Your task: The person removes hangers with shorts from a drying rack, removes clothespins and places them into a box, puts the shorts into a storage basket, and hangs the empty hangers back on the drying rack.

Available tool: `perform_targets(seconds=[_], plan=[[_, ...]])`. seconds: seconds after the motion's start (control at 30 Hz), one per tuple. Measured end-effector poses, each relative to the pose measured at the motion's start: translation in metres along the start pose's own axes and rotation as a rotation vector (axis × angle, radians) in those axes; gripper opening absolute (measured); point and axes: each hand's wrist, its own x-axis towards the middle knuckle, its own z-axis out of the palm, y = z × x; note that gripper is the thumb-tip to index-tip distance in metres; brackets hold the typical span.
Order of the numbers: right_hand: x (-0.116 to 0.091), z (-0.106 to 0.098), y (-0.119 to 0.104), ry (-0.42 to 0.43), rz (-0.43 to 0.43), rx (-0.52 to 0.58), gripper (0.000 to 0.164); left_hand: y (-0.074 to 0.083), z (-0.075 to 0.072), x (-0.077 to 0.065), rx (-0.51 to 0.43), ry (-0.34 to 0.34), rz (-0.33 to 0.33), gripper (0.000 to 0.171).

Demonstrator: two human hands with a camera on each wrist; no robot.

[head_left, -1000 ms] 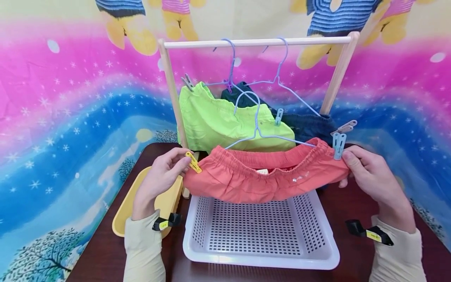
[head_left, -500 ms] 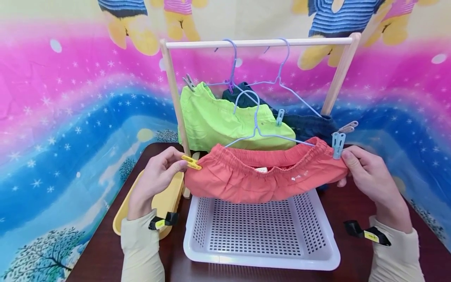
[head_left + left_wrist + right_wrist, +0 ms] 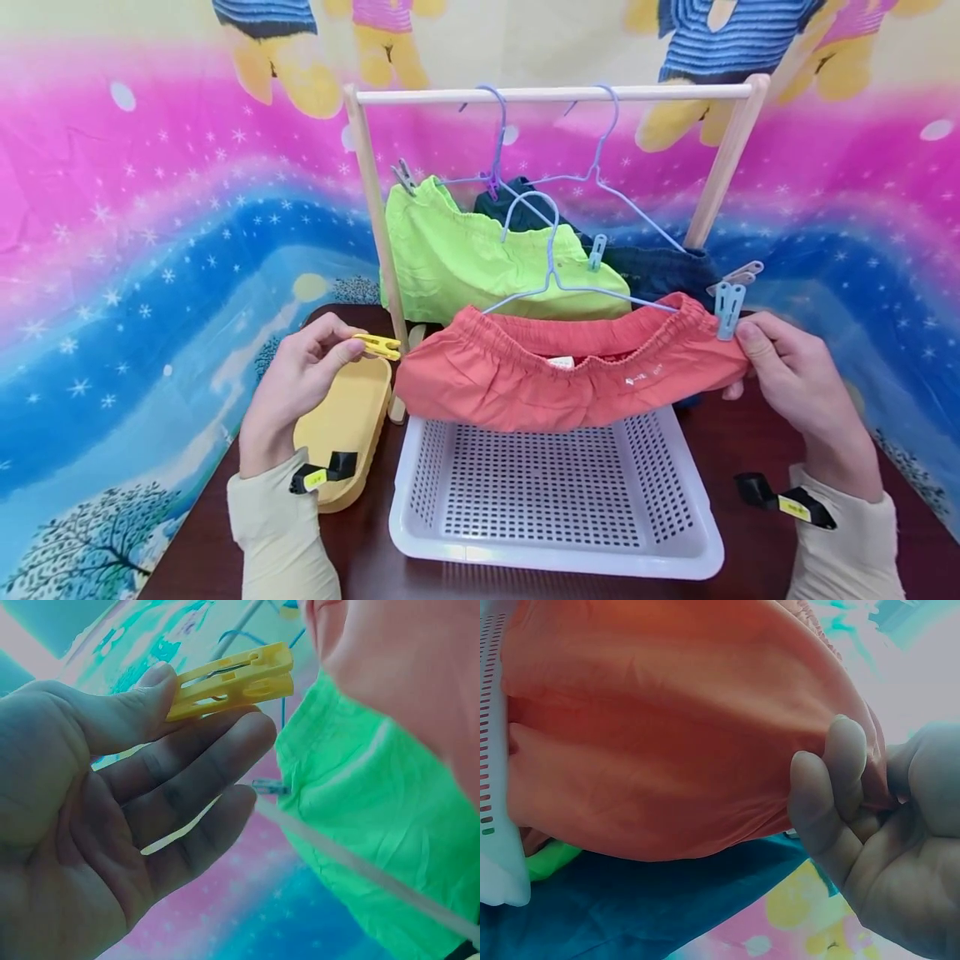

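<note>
Left hand (image 3: 298, 379) now farther from red shorts (image 3: 540, 396), yellow clothespin (image 3: 251, 684) between its fingers (image 3: 229, 754).

dark table (image 3: 750, 433), snowflake-printed backdrop (image 3: 187, 183)

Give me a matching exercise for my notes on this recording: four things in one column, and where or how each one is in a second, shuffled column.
1. yellow plastic clothespin
2. red elastic-waist cloth shorts
3. bright green elastic-waist cloth shorts
4. white rectangular perforated plastic basket

A. standing on the dark brown table
B. hanging from the pale wooden rack
C. pinched in the left hand
D. gripped at one side by the right hand

Pairs: 1-C; 2-D; 3-B; 4-A
</note>
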Motion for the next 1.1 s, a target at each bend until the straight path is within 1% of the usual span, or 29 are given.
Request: perform_targets(seconds=[0.1,0.2,0.27,0.37,0.47,0.57,0.7,0.83,0.93,1.1], plan=[[-0.001,0.0,0.001,-0.006,-0.01,0.007,0.017,-0.006,-0.008,0.001,-0.054,-0.022,0.006,0.007],[0.0,0.0,0.003,-0.006,-0.018,0.016,0.018,-0.009,-0.017,0.006,-0.086,-0.063,0.007,0.016],[0.001,-0.001,0.005,-0.004,-0.021,0.017,0.018,-0.009,-0.024,0.011,-0.089,-0.088,-0.001,0.022],[0.001,-0.001,0.007,-0.006,-0.017,0.022,0.018,-0.008,-0.03,0.017,-0.103,-0.13,-0.034,0.03],[0.001,-0.002,0.01,-0.008,-0.016,0.026,0.018,-0.008,-0.031,0.022,-0.104,-0.168,-0.068,0.035],[0.0,-0.002,0.011,-0.003,-0.021,0.026,0.018,-0.009,-0.031,0.027,-0.094,-0.216,-0.111,0.037],[0.0,-0.002,0.012,-0.009,-0.022,0.029,0.018,-0.013,-0.034,0.031,-0.049,-0.283,-0.153,0.037],[0.001,-0.002,0.011,-0.012,-0.025,0.03,0.018,-0.02,-0.04,0.037,0.012,-0.336,-0.153,0.035],[0.001,-0.003,0.01,-0.002,-0.025,0.027,0.018,-0.028,-0.042,0.043,0.021,-0.378,-0.159,0.034],[0.001,-0.003,0.009,0.001,-0.023,0.025,0.018,-0.044,-0.04,0.046,-0.009,-0.456,-0.237,0.033]])
